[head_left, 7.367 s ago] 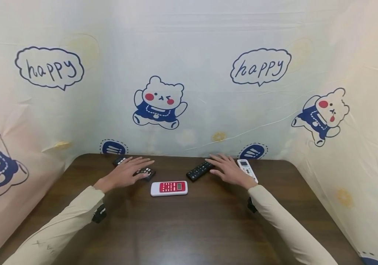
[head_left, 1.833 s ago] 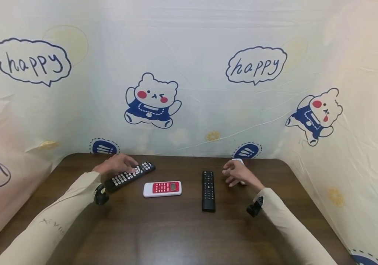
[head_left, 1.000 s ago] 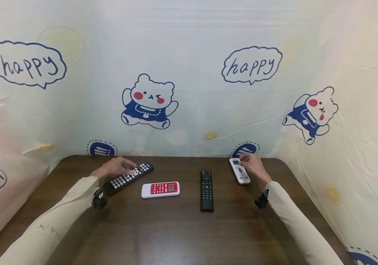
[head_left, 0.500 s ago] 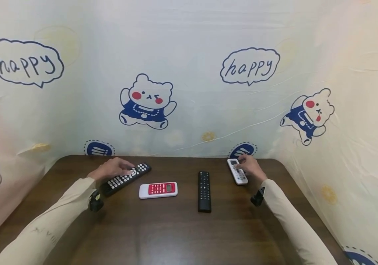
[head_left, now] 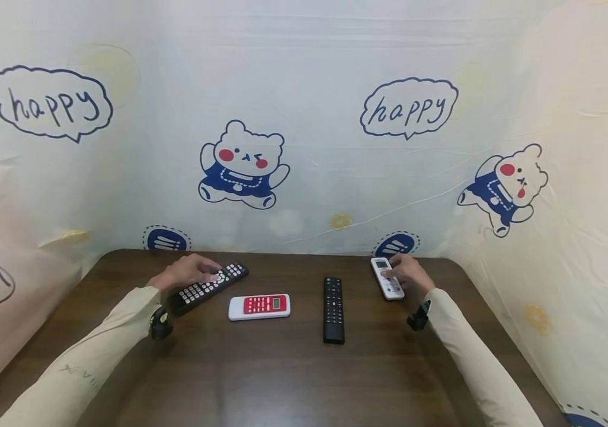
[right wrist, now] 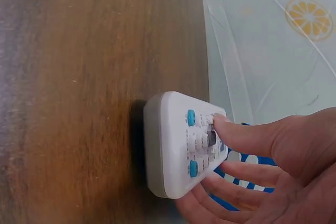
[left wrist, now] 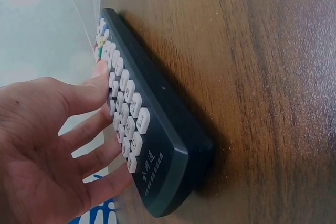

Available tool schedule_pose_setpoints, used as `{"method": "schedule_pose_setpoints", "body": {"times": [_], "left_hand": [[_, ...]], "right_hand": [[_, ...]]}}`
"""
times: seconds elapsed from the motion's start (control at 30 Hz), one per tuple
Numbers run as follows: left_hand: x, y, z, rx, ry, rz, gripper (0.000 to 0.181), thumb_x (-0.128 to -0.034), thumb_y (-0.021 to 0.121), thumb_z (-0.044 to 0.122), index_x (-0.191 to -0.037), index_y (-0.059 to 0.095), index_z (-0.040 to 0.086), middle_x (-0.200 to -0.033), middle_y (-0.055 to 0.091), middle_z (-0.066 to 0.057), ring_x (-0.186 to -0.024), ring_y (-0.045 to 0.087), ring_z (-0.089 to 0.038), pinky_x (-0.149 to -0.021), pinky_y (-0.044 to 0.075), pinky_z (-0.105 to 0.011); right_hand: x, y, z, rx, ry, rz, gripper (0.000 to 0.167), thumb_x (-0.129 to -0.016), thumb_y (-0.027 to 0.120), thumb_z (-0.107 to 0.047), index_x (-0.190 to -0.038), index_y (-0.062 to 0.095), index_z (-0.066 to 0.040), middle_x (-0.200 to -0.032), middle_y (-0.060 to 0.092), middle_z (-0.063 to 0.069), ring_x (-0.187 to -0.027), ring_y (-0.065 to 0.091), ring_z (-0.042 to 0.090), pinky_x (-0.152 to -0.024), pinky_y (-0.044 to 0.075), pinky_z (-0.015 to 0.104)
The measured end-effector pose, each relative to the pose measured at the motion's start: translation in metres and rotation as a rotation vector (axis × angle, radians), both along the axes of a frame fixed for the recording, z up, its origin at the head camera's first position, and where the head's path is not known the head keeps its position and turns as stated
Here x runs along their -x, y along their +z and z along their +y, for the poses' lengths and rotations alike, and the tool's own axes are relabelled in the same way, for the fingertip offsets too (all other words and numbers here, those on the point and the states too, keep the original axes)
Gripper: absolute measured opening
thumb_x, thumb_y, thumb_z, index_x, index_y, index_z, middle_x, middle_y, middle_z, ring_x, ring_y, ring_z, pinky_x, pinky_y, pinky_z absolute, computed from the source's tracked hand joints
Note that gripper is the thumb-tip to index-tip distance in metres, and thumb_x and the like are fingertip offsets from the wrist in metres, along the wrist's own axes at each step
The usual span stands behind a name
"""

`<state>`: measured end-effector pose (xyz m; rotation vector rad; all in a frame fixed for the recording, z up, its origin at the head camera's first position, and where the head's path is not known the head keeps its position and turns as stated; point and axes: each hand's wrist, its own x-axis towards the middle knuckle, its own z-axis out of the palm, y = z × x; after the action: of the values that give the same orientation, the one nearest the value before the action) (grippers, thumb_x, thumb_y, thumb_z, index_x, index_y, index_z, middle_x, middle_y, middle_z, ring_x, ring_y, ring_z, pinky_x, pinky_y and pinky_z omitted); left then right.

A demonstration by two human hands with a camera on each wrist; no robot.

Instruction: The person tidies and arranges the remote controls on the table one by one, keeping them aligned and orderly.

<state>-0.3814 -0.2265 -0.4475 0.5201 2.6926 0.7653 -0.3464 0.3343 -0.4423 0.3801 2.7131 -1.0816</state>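
At the left, a black remote control with white buttons (head_left: 205,289) lies slanted on the table. My left hand (head_left: 184,271) holds it, the thumb on the button face and the fingers (left wrist: 107,184) along its far edge, as the left wrist view shows. On the right, a white remote control (head_left: 388,281) with a small screen is gripped by my right hand (head_left: 409,273). In the right wrist view the thumb (right wrist: 247,136) presses on its face beside the buttons, while the other fingers reach under its side. The fingertips are partly hidden by both remotes.
Between the hands lie a white remote with a red panel (head_left: 259,307), set crosswise, and a slim black remote (head_left: 333,309), pointing away from me. The brown wooden table (head_left: 272,379) ends at a printed curtain (head_left: 325,178) behind and at the sides.
The slim black remote, slanted at first, now points straight away from me. The left black remote has turned. My right hand has since moved onto the white remote and grips it.
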Motion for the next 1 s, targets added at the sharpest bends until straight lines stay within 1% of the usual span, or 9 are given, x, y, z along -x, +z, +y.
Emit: {"method": "schedule_pose_setpoints", "body": {"times": [0.1, 0.2, 0.33, 0.4, 0.5, 0.63, 0.73, 0.9, 1.0], "left_hand": [[0.001, -0.002, 0.003, -0.009, -0.017, 0.003, 0.042, -0.1019, 0.069, 0.018, -0.140, 0.065, 0.001, -0.144, 0.059, -0.030, -0.127, 0.059, -0.047, -0.104, 0.049, -0.067], [-0.001, -0.001, 0.003, -0.013, -0.003, -0.006, 0.042, -0.1014, 0.070, 0.018, -0.139, 0.065, 0.001, -0.144, 0.059, -0.030, -0.127, 0.059, -0.048, -0.104, 0.050, -0.067], [-0.003, 0.000, 0.001, -0.004, 0.015, -0.009, 0.044, -0.1018, 0.070, 0.022, -0.140, 0.064, 0.001, -0.147, 0.056, -0.031, -0.131, 0.054, -0.051, -0.104, 0.047, -0.069], [-0.003, 0.000, 0.001, -0.007, 0.024, -0.010, 0.044, -0.1021, 0.069, 0.023, -0.141, 0.064, 0.003, -0.148, 0.055, -0.031, -0.132, 0.054, -0.051, -0.105, 0.047, -0.069], [-0.001, -0.002, 0.001, -0.008, 0.018, 0.000, 0.043, -0.1023, 0.069, 0.023, -0.141, 0.064, 0.003, -0.147, 0.056, -0.030, -0.131, 0.056, -0.050, -0.105, 0.048, -0.068], [0.002, -0.005, 0.001, -0.011, 0.017, 0.005, 0.041, -0.1019, 0.069, 0.020, -0.140, 0.066, 0.004, -0.146, 0.058, -0.029, -0.128, 0.058, -0.048, -0.104, 0.049, -0.067], [0.002, -0.005, 0.002, -0.006, 0.015, 0.006, 0.041, -0.1016, 0.070, 0.020, -0.139, 0.066, 0.003, -0.145, 0.058, -0.030, -0.128, 0.058, -0.048, -0.102, 0.049, -0.068], [0.001, -0.004, 0.002, 0.001, 0.018, 0.001, 0.042, -0.1021, 0.069, 0.022, -0.140, 0.066, 0.004, -0.147, 0.056, -0.030, -0.131, 0.056, -0.050, -0.104, 0.047, -0.070], [0.002, -0.002, 0.001, 0.004, 0.010, 0.012, 0.043, -0.1022, 0.069, 0.022, -0.140, 0.065, 0.004, -0.147, 0.056, -0.030, -0.131, 0.057, -0.049, -0.104, 0.047, -0.070]], "right_hand": [[0.000, -0.001, 0.003, 0.019, -0.031, -0.032, 0.058, -0.098, 0.073, -0.014, -0.144, 0.047, 0.012, -0.137, 0.056, 0.032, -0.109, 0.063, 0.036, -0.091, 0.061, 0.049], [0.002, -0.003, 0.004, 0.051, -0.056, -0.062, 0.060, -0.099, 0.073, -0.015, -0.146, 0.047, 0.011, -0.136, 0.057, 0.030, -0.107, 0.063, 0.033, -0.092, 0.061, 0.047], [0.002, -0.001, 0.003, 0.096, -0.050, -0.070, 0.060, -0.100, 0.072, -0.015, -0.148, 0.046, 0.011, -0.132, 0.061, 0.029, -0.105, 0.066, 0.031, -0.090, 0.062, 0.047], [0.002, 0.001, 0.004, 0.124, -0.038, -0.067, 0.058, -0.100, 0.070, -0.013, -0.147, 0.046, 0.012, -0.128, 0.063, 0.028, -0.103, 0.067, 0.031, -0.090, 0.062, 0.047], [0.000, 0.005, 0.006, 0.166, -0.022, -0.058, 0.056, -0.101, 0.068, -0.009, -0.146, 0.045, 0.015, -0.123, 0.064, 0.027, -0.104, 0.069, 0.033, -0.092, 0.062, 0.049], [-0.001, 0.004, 0.010, 0.221, -0.020, -0.055, 0.056, -0.101, 0.067, -0.007, -0.146, 0.042, 0.017, -0.124, 0.064, 0.029, -0.110, 0.069, 0.038, -0.096, 0.060, 0.051], [0.000, 0.003, 0.011, 0.242, -0.028, -0.068, 0.058, -0.101, 0.068, -0.007, -0.147, 0.041, 0.016, -0.123, 0.064, 0.029, -0.110, 0.070, 0.038, -0.094, 0.061, 0.050], [0.001, 0.004, 0.010, 0.267, -0.049, -0.096, 0.059, -0.100, 0.070, -0.009, -0.148, 0.043, 0.014, -0.120, 0.065, 0.026, -0.107, 0.070, 0.036, -0.093, 0.062, 0.047], [0.001, 0.007, 0.008, 0.283, -0.049, -0.103, 0.060, -0.099, 0.072, -0.009, -0.148, 0.044, 0.012, -0.117, 0.068, 0.023, -0.102, 0.072, 0.033, -0.091, 0.062, 0.045]]}}
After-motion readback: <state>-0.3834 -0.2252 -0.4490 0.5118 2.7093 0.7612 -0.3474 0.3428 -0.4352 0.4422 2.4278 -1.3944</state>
